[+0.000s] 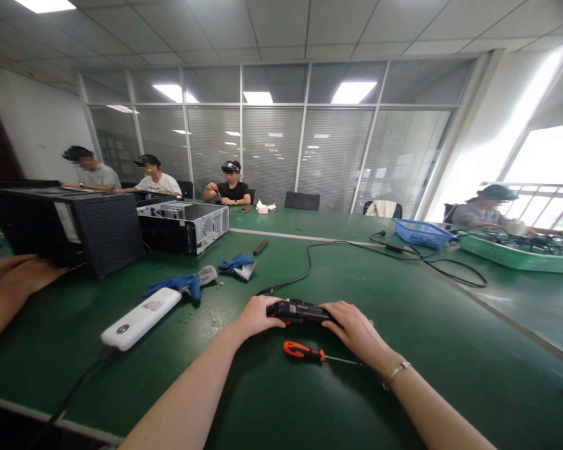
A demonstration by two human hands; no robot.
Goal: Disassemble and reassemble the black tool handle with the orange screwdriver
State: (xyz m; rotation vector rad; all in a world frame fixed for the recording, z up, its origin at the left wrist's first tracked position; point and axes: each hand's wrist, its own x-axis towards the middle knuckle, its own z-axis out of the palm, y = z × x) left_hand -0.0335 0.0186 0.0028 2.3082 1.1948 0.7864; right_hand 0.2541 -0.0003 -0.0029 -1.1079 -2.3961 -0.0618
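Both of my hands are on a long black device [299,310] with a small red spot, low over the green table. My left hand [257,315] is closed round its left end. At the other end my right hand [354,328] has its fingers bent over the top. The device's exact kind is not clear, and my fingers cover both ends. An orange and black screwdriver [304,352] lies just in front of it, its shaft pointing toward my right wrist. A black cable [309,262] runs along the table from behind my left hand toward the right.
Left stand a black computer case [117,234] and an open metal case [211,226], with another person's hands [32,272] beside them. A white power bank [143,317], blue-grey gloves [187,284], a dark bar [261,247], a blue basket [422,234] and a green basket [511,256] share the table.
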